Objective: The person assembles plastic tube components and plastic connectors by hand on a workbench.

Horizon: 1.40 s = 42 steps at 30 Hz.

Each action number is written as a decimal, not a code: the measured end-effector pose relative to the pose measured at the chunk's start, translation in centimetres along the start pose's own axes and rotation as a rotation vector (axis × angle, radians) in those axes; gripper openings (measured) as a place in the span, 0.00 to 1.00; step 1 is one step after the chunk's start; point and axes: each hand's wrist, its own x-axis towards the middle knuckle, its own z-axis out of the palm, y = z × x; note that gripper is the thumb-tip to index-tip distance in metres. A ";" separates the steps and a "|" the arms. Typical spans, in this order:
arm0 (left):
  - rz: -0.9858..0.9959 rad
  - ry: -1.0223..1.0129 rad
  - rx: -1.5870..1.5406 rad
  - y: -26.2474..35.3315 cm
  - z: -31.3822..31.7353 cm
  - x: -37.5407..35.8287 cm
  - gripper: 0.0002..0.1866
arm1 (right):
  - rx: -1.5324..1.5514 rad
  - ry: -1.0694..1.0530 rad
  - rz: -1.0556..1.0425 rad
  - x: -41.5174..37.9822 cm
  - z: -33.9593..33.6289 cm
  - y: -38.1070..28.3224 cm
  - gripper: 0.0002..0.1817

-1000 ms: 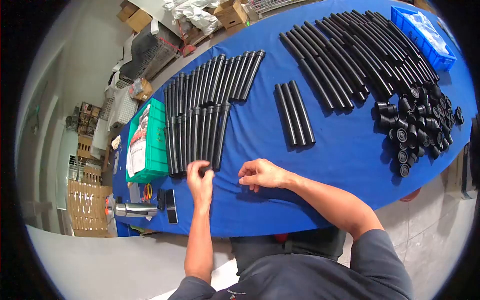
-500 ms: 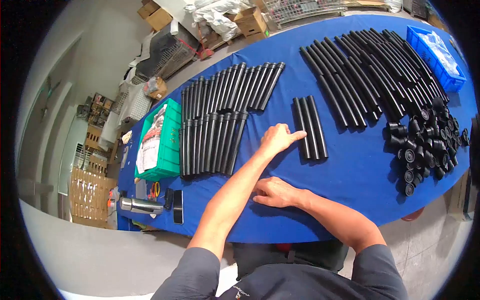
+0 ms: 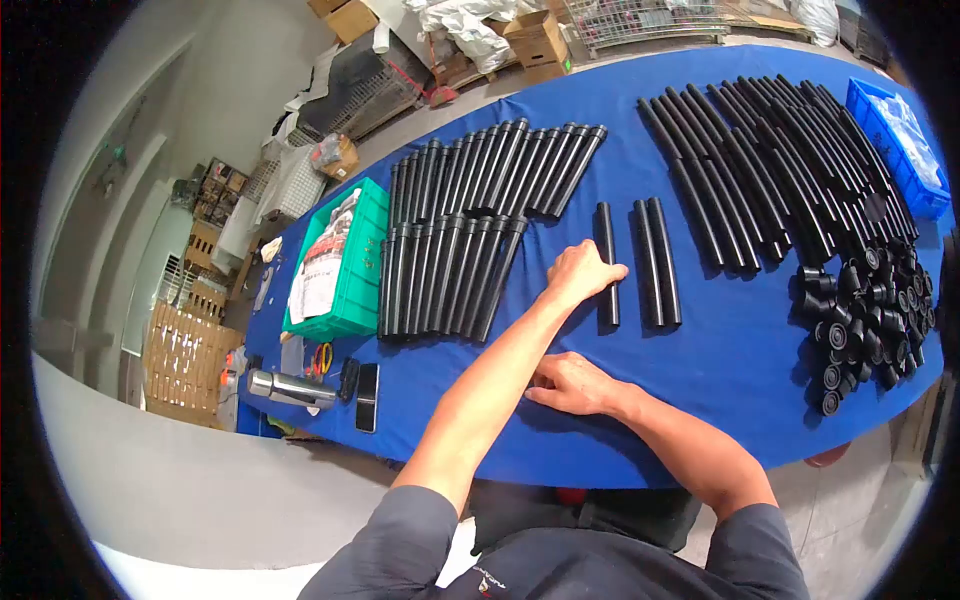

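Note:
My left hand (image 3: 582, 272) is closed around the lower part of a black tube (image 3: 606, 228), its thumb lying across the tube. That tube lies on the blue cloth, a small gap from two more black tubes (image 3: 656, 262) lying side by side on its right. Closer to me, my right hand (image 3: 572, 385) rests on the cloth with its fingers curled in; nothing shows in them. To the left are two rows of black tubes with wider collars at their far ends (image 3: 455, 275).
Plain black tubes (image 3: 760, 170) lie in rows at the right, with a heap of black caps (image 3: 870, 320) below them. A blue bin (image 3: 925, 195) stands at the far right, a green crate (image 3: 375, 230) at the left. Near it are a steel flask (image 3: 290, 388), a phone (image 3: 367, 397) and scissors (image 3: 321, 358).
One tube, in my left hand, has moved left, apart from the other two it lay beside. My right hand stays on the cloth. The whole view has shifted slightly.

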 end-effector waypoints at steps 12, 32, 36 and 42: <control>0.152 0.014 -0.717 -9.0 -8.9 -10.3 0.14 | 0.583 0.053 0.267 0.4 0.2 2.0 0.18; 0.183 0.637 -0.048 -27.2 -2.7 -19.1 0.17 | 0.816 0.144 0.359 0.8 -1.8 0.3 0.10; 0.043 0.671 -0.039 -28.5 -2.3 -17.1 0.16 | 0.800 0.148 0.373 0.6 -1.9 -0.1 0.12; 0.200 0.900 0.164 -26.2 -3.4 -17.1 0.14 | 0.795 0.134 0.364 0.7 -1.7 0.5 0.13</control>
